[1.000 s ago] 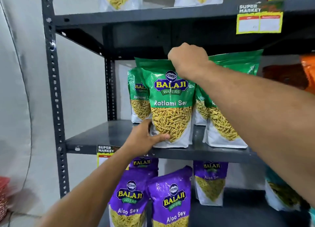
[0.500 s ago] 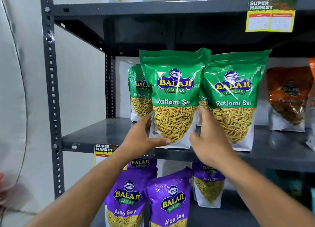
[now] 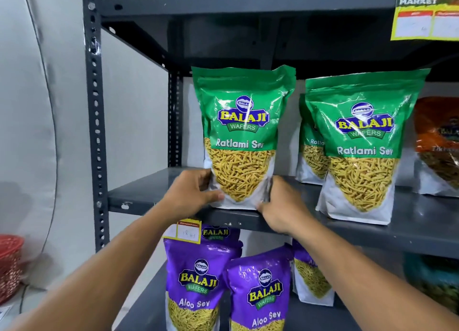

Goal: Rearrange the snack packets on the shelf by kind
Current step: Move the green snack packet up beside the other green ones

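Grey steel racking stands against a pale wall, and you are facing its middle shelf with both arms raised.

Your left hand grips the lower left edge of a green Ratlami Sev packet, thumb across the clear window and fingers wrapped behind. Your right hand is closed on its lower right corner. The packet stands upright at the front lip of that shelf, base touching the board.

As far as can be judged, the sorting is well advanced. Green packets share this level: a second green packet stands apart to the right with another green one tucked behind it. Purple Aloo Sev packets fill the shelf below. An orange packet sits at the far right of the green row, so that end may still need attention; the top shelf is cropped and cannot be read.

The held packet is a glossy stand-up pouch, green above, white at the base, with yellow sev showing through a rounded window. Its top seal is flat and slightly creased, and a second green edge shows behind it, so it may be two pouches stacked.
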